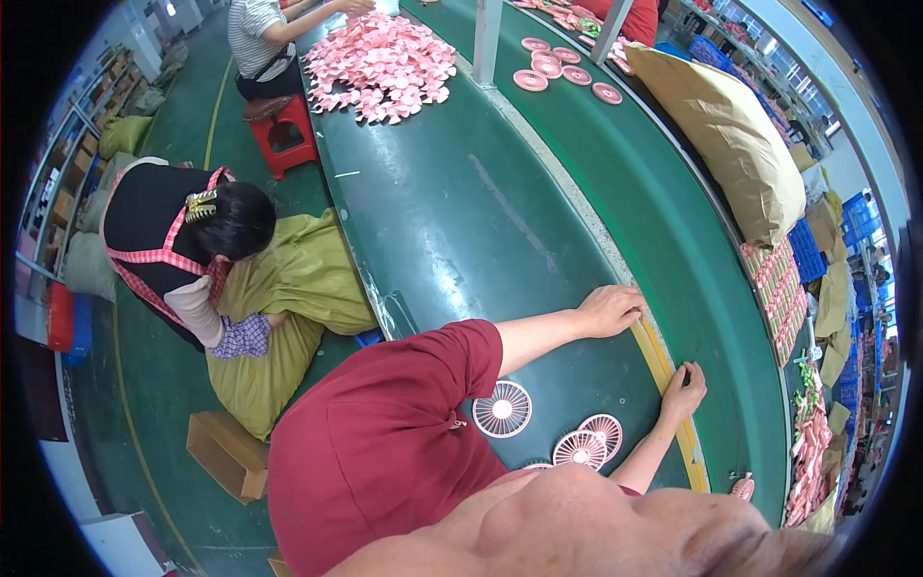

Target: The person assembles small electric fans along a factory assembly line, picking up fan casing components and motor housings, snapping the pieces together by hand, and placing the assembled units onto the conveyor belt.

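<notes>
My left hand [611, 310] rests at the table's right edge beside the conveyor, fingers bent toward the rim with nothing visible in them. Nearer to me, my right hand [683, 392] lies by the yellow strip [663, 361] along the belt edge, fingers loosely bent and slightly apart, holding nothing I can see. Between my body and the right forearm, round pink fan grilles lie on the green table [433, 221]: one grille [502, 409] by itself, another [601, 430] overlapped by a nearer grille [580, 449]. Part of a further one is hidden under me.
Pink fan blades [380, 72] form a heap at the table's far end. More grilles [546, 65] sit on the green conveyor [663, 221]. Left, a co-worker [183, 245] bends over an olive sack [274, 327]; a cardboard box [226, 457] stands nearby. A tan sack [721, 135] leans at right.
</notes>
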Demonstrator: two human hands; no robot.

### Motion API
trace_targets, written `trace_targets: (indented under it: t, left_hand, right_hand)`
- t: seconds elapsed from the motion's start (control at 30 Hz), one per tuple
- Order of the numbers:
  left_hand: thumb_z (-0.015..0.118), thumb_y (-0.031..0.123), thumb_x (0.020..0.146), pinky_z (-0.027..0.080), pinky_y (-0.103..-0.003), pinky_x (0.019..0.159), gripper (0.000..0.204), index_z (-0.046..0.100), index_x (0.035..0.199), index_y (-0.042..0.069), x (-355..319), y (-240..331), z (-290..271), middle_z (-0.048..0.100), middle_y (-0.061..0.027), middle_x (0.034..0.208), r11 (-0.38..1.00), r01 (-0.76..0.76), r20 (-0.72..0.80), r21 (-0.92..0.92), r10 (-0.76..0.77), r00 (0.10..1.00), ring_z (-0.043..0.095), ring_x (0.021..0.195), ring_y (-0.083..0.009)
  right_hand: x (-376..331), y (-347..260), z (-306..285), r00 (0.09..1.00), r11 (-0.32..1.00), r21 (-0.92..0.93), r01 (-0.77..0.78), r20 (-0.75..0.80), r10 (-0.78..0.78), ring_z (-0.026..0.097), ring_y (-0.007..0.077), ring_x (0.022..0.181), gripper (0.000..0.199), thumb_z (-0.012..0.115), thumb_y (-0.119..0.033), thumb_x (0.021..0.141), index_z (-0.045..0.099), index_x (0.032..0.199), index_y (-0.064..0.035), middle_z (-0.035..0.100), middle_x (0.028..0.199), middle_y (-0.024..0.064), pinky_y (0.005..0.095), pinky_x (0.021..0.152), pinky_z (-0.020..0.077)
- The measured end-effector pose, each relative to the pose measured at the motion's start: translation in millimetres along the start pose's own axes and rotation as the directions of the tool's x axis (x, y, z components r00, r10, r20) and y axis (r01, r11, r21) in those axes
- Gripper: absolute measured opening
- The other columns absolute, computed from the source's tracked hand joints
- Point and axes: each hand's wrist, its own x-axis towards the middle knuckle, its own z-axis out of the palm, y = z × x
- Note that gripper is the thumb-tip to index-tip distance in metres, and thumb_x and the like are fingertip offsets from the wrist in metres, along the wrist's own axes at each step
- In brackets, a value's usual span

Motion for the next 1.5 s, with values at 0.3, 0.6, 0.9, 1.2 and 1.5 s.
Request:
trace_targets:
  t: [0.3, 0.6, 0.9, 1.2, 1.5]
  left_hand:
    - [0.058, 0.013, 0.084, 0.05, -0.045, 0.077, 0.011, 0.065, 0.087, 0.005, 1, 0, 1, 0.065, -0.0119, 0.09, 1.0, -0.024, -0.019, 0.001, 0.024, 1.0, 0.063, 0.086, -0.0342]
    - [0.057, 0.012, 0.083, 0.05, -0.046, 0.081, 0.011, 0.064, 0.088, 0.006, -1, -3, 3, 0.064, -0.0119, 0.089, 1.0, 0.0, -0.001, -0.01, 0.0, 1.0, 0.062, 0.091, -0.0336]
    - [0.056, 0.011, 0.083, 0.049, -0.045, 0.08, 0.011, 0.065, 0.087, 0.005, -1, -2, 2, 0.064, -0.0115, 0.089, 1.0, 0.0, 0.006, -0.003, 0.0, 1.0, 0.062, 0.09, -0.0332]
    - [0.056, 0.011, 0.083, 0.049, -0.045, 0.08, 0.012, 0.065, 0.086, 0.005, -1, -4, 3, 0.064, -0.0121, 0.088, 1.0, -0.016, -0.012, -0.005, 0.016, 1.0, 0.062, 0.09, -0.0333]
    - [0.056, 0.011, 0.083, 0.05, -0.046, 0.079, 0.011, 0.065, 0.086, 0.005, 1, 0, 1, 0.064, -0.0122, 0.088, 1.0, -0.015, -0.027, -0.017, 0.015, 1.0, 0.063, 0.089, -0.0337]
  right_hand:
    - [1, 5, 1, 0.999, 0.999, 0.003, 0.043, -0.022, -0.043, 0.059, 0.0342, 0.107, 0.016, 0.065, -0.011, 0.085, 0.07, 0.098, -0.0027, 0.066, 0.115, 0.016, 0.0435, 0.093, 0.046]
    - [-2, 7, 7, 0.999, 0.999, 0.024, 0.029, -0.029, -0.029, 0.058, 0.0348, 0.107, 0.017, 0.064, -0.012, 0.085, 0.07, 0.099, -0.0034, 0.065, 0.116, 0.0155, 0.0437, 0.093, 0.0459]
    - [-2, 2, 3, 1.0, 1.0, 0.029, 0.012, -0.008, -0.011, 0.058, 0.0356, 0.108, 0.018, 0.065, -0.011, 0.085, 0.07, 0.099, -0.0029, 0.065, 0.116, 0.0169, 0.0443, 0.094, 0.0454]
    - [-2, 3, 3, 1.0, 0.999, 0.034, 0.012, -0.01, -0.011, 0.058, 0.0358, 0.108, 0.018, 0.064, -0.011, 0.085, 0.07, 0.099, -0.0018, 0.065, 0.117, 0.0176, 0.0444, 0.095, 0.045]
    - [0, 0, -3, 1.0, 0.999, 0.035, 0.021, 0.001, -0.021, 0.058, 0.0357, 0.109, 0.018, 0.064, -0.011, 0.086, 0.07, 0.099, -0.0018, 0.065, 0.117, 0.0176, 0.0442, 0.096, 0.0443]
